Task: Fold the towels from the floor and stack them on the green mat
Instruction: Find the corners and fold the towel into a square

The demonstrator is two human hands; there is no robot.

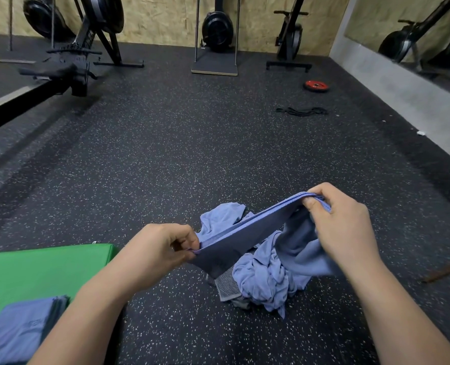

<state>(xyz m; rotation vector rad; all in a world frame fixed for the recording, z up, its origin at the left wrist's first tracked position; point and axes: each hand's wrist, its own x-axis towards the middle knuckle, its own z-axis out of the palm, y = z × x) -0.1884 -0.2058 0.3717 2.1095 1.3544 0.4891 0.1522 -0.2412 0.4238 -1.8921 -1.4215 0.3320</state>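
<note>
I hold a blue towel [242,233] doubled over and stretched taut in the air between both hands. My left hand [163,248] pinches its near corner and my right hand [342,222] pinches the far corner, higher up. Under the held towel a heap of crumpled blue towels [266,280] lies on the dark floor. The green mat [34,270] lies at the lower left, and a stack of folded blue towels [18,333] rests on its near end, partly hidden by my left forearm.
Dark speckled rubber floor [192,154] stretches ahead. Exercise machines [73,48] stand at the back left and along the back wall. A red weight plate [316,86] and a black band [301,111] lie at the far right. A brown stick [448,271] lies at right.
</note>
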